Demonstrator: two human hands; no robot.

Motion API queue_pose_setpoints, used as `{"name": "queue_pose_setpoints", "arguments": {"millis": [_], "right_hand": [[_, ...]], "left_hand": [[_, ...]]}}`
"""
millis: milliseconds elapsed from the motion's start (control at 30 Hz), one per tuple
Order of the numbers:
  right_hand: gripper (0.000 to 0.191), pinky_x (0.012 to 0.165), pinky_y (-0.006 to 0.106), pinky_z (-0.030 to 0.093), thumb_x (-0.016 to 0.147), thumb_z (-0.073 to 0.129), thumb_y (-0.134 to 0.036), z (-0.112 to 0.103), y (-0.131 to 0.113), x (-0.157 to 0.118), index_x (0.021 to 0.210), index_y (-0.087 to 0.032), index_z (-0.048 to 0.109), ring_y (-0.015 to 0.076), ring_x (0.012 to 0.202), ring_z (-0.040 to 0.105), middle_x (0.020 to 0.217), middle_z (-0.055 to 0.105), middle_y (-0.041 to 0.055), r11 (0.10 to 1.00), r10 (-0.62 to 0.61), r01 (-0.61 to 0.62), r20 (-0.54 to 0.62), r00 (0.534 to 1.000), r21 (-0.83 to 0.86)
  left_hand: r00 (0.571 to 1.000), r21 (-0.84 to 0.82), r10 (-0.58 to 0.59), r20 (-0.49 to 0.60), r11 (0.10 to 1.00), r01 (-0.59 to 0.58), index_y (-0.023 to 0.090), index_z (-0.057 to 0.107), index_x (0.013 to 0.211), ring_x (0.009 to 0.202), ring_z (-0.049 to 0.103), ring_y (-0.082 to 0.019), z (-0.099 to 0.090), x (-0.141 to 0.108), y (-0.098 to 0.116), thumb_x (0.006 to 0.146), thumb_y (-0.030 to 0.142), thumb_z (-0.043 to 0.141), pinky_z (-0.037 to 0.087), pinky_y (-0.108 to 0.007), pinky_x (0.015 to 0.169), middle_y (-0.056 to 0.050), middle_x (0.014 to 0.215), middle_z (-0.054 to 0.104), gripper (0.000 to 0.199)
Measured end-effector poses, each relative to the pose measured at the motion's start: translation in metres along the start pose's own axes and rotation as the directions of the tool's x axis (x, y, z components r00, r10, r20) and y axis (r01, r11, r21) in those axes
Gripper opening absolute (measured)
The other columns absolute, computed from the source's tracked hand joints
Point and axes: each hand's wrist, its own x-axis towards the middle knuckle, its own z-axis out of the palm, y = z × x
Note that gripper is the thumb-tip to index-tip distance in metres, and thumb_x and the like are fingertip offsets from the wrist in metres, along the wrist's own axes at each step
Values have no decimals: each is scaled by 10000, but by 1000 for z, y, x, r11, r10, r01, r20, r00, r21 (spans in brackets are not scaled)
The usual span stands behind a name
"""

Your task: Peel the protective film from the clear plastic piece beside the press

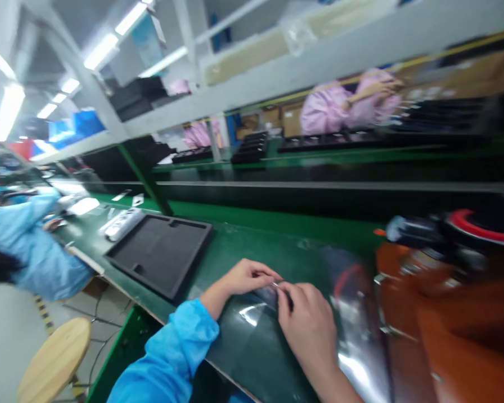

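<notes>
The hands meet on the green bench [252, 240]: left hand [247, 277] and right hand [308, 322] both pinch a small, blurred shiny part [276, 285], beside a black tray [159, 252].

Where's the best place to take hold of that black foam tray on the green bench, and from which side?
Probably the black foam tray's near edge, which sits close to the green bench's front edge. Come from the front, fingers under the raised rim, thumb on top. It lies flat and wide, so a rim grip suits it; both the left hand and right hand are busy with clear film.
</notes>
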Motion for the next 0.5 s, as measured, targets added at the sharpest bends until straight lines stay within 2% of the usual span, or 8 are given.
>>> {"name": "queue_pose_setpoints", "arguments": {"millis": [67, 133, 200, 233, 300, 367, 433, 500], "right_hand": [[295, 702, 364, 390, 1153, 397, -306, 4, 2, 1, 977, -197, 607, 241, 763, 553, 840, 565, 58, 998, -55, 55, -37, 998, 2], [296, 694, 358, 403, 1156, 392, -304, 4, 1, 1, 967, -198, 594, 234, 750, 559, 828, 558, 53, 995, -92, 96, -75, 993, 41], [272, 716, 347, 434, 1156, 412, -304, -3, -5, -1, 973, -202, 586, 224, 756, 578, 835, 571, 49, 984, -113, 126, -105, 988, 127], [252, 730, 340, 449, 1154, 430, -300, -8, -9, -3, 980, -203, 586, 216, 761, 589, 845, 582, 47, 974, -119, 139, -118, 986, 181], [207, 753, 322, 470, 1144, 473, -277, -17, -17, -7, 997, -200, 596, 197, 770, 604, 860, 597, 41, 944, -140, 169, -120, 983, 285], [159, 759, 310, 476, 1125, 518, -240, -26, -24, -13, 1008, -190, 614, 184, 771, 599, 866, 600, 37, 917, -178, 203, -101, 979, 344], [118, 755, 309, 476, 1099, 562, -206, -33, -30, -17, 1003, -183, 626, 184, 772, 586, 869, 600, 39, 902, -214, 228, -81, 974, 366], [84, 747, 315, 474, 1068, 609, -176, -38, -33, -20, 988, -182, 632, 191, 779, 580, 871, 601, 42, 894, -230, 236, -62, 971, 381]], "left_hand": [[995, -38, 21, -97, 999, -24, 102, 823, 1007, 700, 734, -216, -1, 6, -5, 610, 779, 899, 594, -303, 697, -138, 806, 781, 788], [969, -85, 61, -241, 993, -83, 91, 802, 1020, 667, 731, -215, -2, 7, -8, 603, 773, 900, 574, -282, 633, -142, 788, 773, 806], [895, -114, 107, -432, 978, -172, 99, 775, 1036, 624, 716, -195, -4, -1, -11, 641, 746, 885, 533, -247, 562, -128, 803, 772, 766], [832, -115, 125, -540, 969, -220, 111, 758, 1053, 586, 693, -171, -7, -10, -13, 680, 729, 865, 503, -230, 521, -117, 829, 774, 730], [648, -89, 137, -750, 949, -303, 139, 721, 1090, 489, 602, -103, -16, -39, -19, 759, 676, 821, 423, -202, 449, -88, 891, 772, 639], [424, -44, 112, -899, 939, -341, 162, 688, 1115, 415, 474, -47, -31, -84, -28, 803, 607, 794, 323, -186, 396, -52, 912, 756, 554], [222, -17, 60, -973, 944, -331, 172, 665, 1117, 392, 383, -25, -49, -143, -36, 804, 517, 787, 233, -180, 375, -16, 869, 724, 481], [48, -25, -12, -999, 958, -287, 181, 640, 1110, 400, 362, -23, -67, -206, -42, 787, 384, 766, 200, -167, 381, 22, 801, 676, 402]]}}
